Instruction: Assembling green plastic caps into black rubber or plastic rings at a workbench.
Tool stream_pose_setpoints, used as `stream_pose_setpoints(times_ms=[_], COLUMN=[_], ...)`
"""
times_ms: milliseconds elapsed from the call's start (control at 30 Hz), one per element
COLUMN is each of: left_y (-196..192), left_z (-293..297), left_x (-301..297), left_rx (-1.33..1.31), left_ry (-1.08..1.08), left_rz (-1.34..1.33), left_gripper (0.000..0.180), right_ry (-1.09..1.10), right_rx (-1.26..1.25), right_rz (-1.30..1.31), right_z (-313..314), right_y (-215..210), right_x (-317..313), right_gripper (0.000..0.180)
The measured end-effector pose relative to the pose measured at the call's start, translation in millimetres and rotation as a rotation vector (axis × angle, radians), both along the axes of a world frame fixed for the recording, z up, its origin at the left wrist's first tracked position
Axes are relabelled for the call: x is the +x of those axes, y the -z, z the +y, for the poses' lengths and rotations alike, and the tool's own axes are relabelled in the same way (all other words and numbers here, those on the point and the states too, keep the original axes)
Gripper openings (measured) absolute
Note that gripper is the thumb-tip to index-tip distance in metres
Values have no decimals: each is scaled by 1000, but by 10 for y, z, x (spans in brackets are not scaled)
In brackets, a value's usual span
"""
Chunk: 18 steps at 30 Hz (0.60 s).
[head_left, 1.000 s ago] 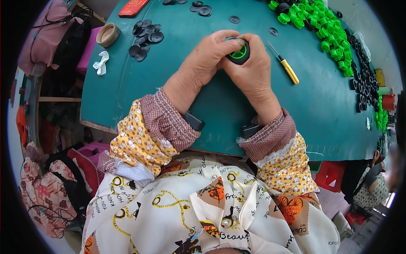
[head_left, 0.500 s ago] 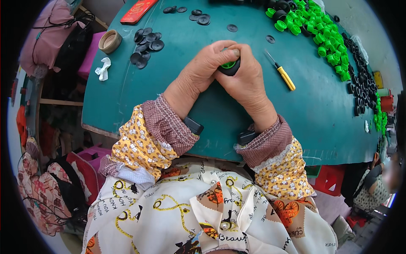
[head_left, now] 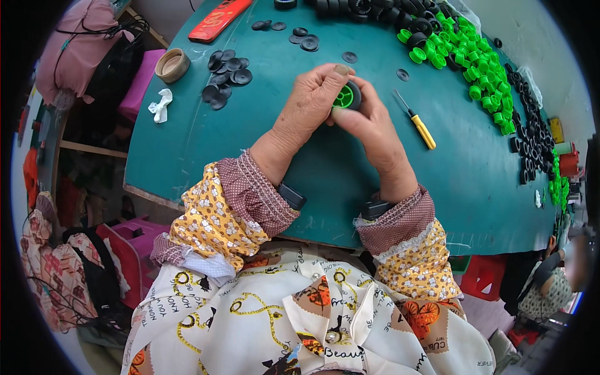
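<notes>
Between my two hands is a small toy wheel (head_left: 347,97) with a bright green spoked hub and a black tyre. My left hand (head_left: 308,100) is closed on its left side, thumb at the upper rim. From the right, my right hand (head_left: 370,122) grips the wheel with its thumb across the lower edge; the other fingers are partly hidden behind it. The wheel is tilted so its green face shows. Just right of my hands, a screwdriver (head_left: 422,128) with a yellow handle lies on the green table (head_left: 250,150).
Black discs (head_left: 226,74) lie in loose groups at the left. Green hubs (head_left: 487,81) and black tyres (head_left: 534,131) are heaped along the right side. A red phone (head_left: 219,20), a tape roll (head_left: 172,66) and white scrap (head_left: 161,106) sit at the far left. Another person (head_left: 550,281) is at right.
The wheel has turned in my hands, so more of its green hub shows. My hands have shifted slightly right and opened a little around it.
</notes>
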<state>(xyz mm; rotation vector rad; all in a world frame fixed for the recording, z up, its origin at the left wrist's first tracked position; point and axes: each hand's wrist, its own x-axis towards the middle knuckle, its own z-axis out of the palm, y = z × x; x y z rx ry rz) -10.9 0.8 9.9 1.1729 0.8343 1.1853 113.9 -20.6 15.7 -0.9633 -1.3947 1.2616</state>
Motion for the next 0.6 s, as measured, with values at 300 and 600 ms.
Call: stream_pose_setpoints(times_ms=[300,600], left_y=[36,58], left_z=[-103,-10], left_x=[212,100], left_rx=[523,405], left_ry=[-399,-275], left_rz=[577,252], left_gripper=[24,23], right_ry=[342,294], right_rx=[207,218], right_rz=[-149,-149], right_z=[2,-13], right_y=[220,177], right_x=[-76,-69], right_gripper=[38,40])
